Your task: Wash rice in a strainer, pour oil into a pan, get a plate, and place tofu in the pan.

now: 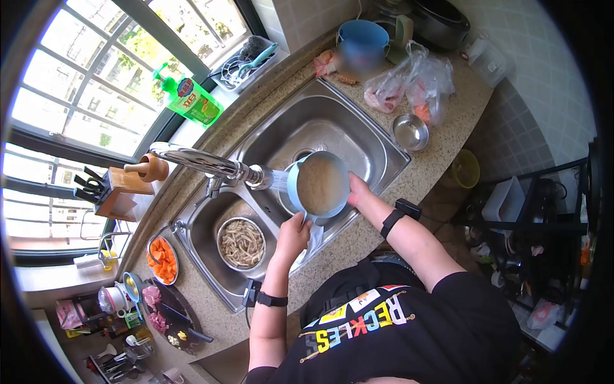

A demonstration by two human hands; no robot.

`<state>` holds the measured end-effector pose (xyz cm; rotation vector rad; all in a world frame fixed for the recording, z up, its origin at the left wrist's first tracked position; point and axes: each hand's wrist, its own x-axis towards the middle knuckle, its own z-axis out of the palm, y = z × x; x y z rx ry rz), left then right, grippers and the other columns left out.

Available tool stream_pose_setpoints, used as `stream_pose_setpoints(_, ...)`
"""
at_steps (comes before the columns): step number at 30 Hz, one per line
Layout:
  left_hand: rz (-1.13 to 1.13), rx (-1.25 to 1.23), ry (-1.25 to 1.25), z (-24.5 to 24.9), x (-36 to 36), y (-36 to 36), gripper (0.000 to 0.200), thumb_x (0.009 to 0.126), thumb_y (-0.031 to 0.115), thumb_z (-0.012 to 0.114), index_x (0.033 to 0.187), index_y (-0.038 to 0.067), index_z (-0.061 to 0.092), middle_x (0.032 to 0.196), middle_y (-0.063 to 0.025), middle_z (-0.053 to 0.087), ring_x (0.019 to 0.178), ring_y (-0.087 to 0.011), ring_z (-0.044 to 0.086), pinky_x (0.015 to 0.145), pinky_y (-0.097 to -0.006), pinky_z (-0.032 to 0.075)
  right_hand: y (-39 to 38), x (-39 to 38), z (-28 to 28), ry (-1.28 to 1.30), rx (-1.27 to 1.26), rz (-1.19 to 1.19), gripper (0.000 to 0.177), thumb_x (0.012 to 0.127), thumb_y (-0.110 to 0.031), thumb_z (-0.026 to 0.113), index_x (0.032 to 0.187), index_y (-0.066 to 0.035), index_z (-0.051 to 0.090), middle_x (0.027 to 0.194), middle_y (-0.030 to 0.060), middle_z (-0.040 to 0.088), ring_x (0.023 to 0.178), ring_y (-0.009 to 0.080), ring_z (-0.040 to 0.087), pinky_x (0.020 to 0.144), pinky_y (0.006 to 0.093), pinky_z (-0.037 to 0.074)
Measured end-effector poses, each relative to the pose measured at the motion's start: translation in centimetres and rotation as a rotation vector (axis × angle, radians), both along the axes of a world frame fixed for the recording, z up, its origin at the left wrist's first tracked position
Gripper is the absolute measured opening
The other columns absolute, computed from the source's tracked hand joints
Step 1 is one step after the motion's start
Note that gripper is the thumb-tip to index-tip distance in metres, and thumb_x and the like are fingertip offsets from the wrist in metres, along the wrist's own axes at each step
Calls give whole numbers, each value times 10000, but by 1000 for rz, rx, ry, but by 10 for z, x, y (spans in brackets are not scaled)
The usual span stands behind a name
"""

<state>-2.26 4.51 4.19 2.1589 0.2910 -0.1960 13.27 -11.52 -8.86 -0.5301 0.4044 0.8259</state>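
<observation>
Both hands hold a light blue bowl (321,185) of cloudy, pale brown liquid over the divider and large basin of a steel sink (307,131). My left hand (293,238) is closed on the bowl's near left edge. At the bowl's right side is my right hand (359,191), its fingers partly hidden behind the bowl. Water runs from the chrome faucet (256,177) at the bowl's left rim. In the smaller basin sits a round metal bowl of pale strips (241,243).
Left of the sink are a dish of orange chunks (162,260) and a dark board with meat and a knife (176,320). Beyond stand a knife block (125,192) and green soap bottle (195,102). Plastic bags (416,83) and a small metal bowl (410,132) lie right.
</observation>
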Motion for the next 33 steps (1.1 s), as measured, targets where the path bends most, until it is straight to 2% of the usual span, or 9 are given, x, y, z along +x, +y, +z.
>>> stream_pose_setpoints(2, 183, -335, 166, -7, -8, -2, 141, 875, 105, 511, 769, 16, 482, 547, -24, 496, 403, -92, 451, 382, -238, 369, 0, 1, 6, 61, -48, -16, 302, 885, -188, 446, 1102, 4, 530, 1085, 143, 586, 1005, 252, 568, 896, 387, 454)
stream_pose_setpoints(5, 275, -598, 142, -20, -21, -2, 107, 890, 97, 485, 811, 25, 491, 576, -18, 505, 408, -83, 445, 379, -218, 361, 3, 3, 12, 96, -223, -81, 262, 889, -171, 444, 1050, 4, 554, 1034, 139, 604, 972, 251, 576, 886, 372, 454)
stream_pose_setpoints(8, 333, -654, 111, -22, -29, -1, 95, 898, 93, 466, 836, 29, 497, 579, -20, 509, 404, -90, 449, 379, -218, 357, 8, 9, 21, -38, -256, -6, 225, 875, -196, 478, 951, -18, 594, 907, 101, 636, 827, 188, 606, 740, 312, 491)
stream_pose_setpoints(16, 476, -748, -38, -23, -35, 13, 117, 906, 113, 457, 819, 38, 480, 579, -35, 506, 401, -103, 443, 392, -224, 359, 41, 22, 98, -257, -102, -84, 204, 882, -154, 492, 965, 10, 582, 944, 134, 617, 909, 230, 598, 824, 344, 474)
stream_pose_setpoints(19, 511, -779, -58, -25, -37, 15, 117, 906, 113, 457, 821, 36, 481, 581, -33, 504, 404, -104, 440, 390, -222, 360, 59, 14, 127, -417, -179, 30, 213, 880, -154, 501, 999, 10, 565, 981, 141, 600, 920, 222, 587, 830, 336, 463)
stream_pose_setpoints(24, 528, -799, -86, -36, -42, 11, 98, 902, 105, 471, 838, 32, 487, 577, -35, 507, 402, -106, 447, 383, -225, 368, 96, -6, 118, -514, -451, 369, 266, 850, -105, 498, 1084, 21, 504, 1032, 141, 566, 934, 211, 562, 805, 344, 451)
stream_pose_setpoints(27, 497, -824, -55, -35, -44, 3, 100, 903, 104, 464, 827, 41, 478, 572, -37, 509, 403, -108, 452, 382, -228, 368, 117, 5, 59, -436, -569, 518, 335, 792, -48, 518, 1117, 18, 472, 1023, 155, 555, 932, 227, 555, 774, 359, 451)
stream_pose_setpoints(29, 466, -838, -12, -28, -43, -2, 121, 908, 101, 448, 800, 46, 454, 566, -38, 503, 403, -108, 452, 385, -233, 369, 132, 12, 12, -747, -825, 558, 310, 811, -89, 512, 1108, 1, 507, 982, 103, 588, 848, 189, 584, 727, 331, 467)
stream_pose_setpoints(33, 430, -825, 4, -29, -43, -1, 114, 908, 98, 445, 807, 44, 456, 568, -35, 503, 405, -106, 453, 387, -234, 373, 138, -6, 29, -917, -793, 671, 316, 782, -52, 492, 1093, -30, 539, 957, 108, 613, 873, 212, 594, 750, 327, 451)
